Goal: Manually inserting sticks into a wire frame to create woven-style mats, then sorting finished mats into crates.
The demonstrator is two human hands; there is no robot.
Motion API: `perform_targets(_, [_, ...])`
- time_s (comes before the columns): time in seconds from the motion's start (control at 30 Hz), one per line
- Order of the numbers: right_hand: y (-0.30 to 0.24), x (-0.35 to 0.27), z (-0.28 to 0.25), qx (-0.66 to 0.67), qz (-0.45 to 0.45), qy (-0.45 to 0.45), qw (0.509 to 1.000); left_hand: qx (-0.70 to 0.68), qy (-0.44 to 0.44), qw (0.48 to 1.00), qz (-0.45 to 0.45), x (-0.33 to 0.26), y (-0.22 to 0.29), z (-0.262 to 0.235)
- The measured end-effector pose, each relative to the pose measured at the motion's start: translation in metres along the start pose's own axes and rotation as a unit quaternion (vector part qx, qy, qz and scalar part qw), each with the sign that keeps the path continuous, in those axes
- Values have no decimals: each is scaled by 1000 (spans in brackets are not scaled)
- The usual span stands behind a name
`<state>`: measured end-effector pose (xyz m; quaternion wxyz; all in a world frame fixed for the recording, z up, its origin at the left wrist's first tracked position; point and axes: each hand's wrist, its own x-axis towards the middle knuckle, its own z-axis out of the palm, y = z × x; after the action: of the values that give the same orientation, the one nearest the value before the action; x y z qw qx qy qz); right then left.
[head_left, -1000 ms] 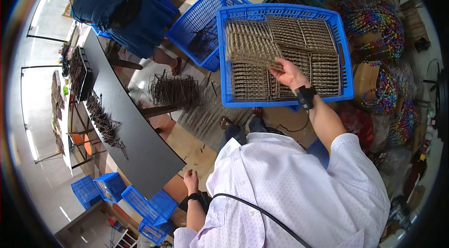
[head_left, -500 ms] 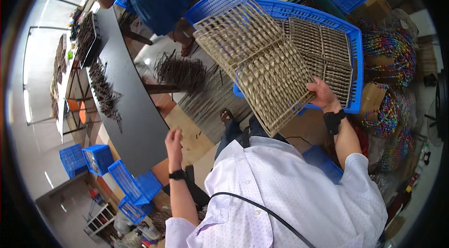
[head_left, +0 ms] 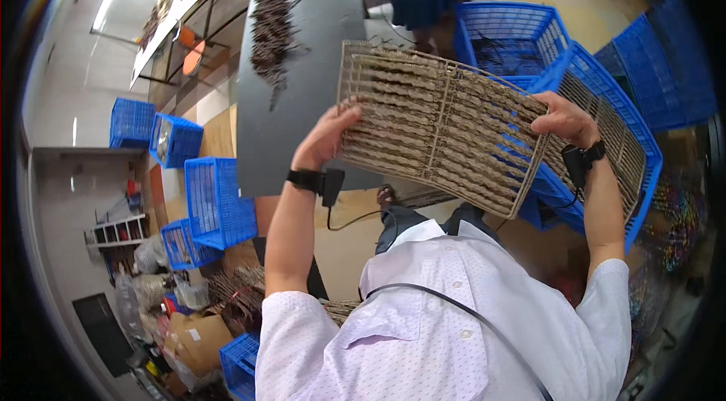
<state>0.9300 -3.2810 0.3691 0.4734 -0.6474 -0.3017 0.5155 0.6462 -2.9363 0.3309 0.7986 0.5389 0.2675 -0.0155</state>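
Upper-left glare, darkened curved edges

Table (head_left: 268, 140) left of rack (head_left: 431, 122), crate (head_left: 653, 169) right

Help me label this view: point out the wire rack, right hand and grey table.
Wire rack (head_left: 439, 125), head view: middle of its face.
Right hand (head_left: 569, 119), head view: back of hand.
Grey table (head_left: 321, 60), head view: bare top.

Honestly the rack (head_left: 440, 125) here looks like dull metal, kinda rough with those twisted rows. Grey counter (head_left: 325, 30) seems pretty smooth, blue crates (head_left: 223, 212) look like plastic, white shirt (head_left: 431, 325) is cloth, box (head_left: 203, 344) is matt cardboard.
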Motion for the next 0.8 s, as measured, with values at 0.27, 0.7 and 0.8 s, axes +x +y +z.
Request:
perform_targets(0.27, [17, 183, 179, 381, 5, -80, 921, -126, 257, 958, 33, -128, -129, -190])
perform_targets(0.7, [108, 304, 348, 84, 234, -8, 969, 9, 411, 910, 44, -197, -172, -281])
perform_targets(0.8, [110, 320, 359, 96, 177, 40, 979, 86, 346, 931, 77, -189, -160, -305])
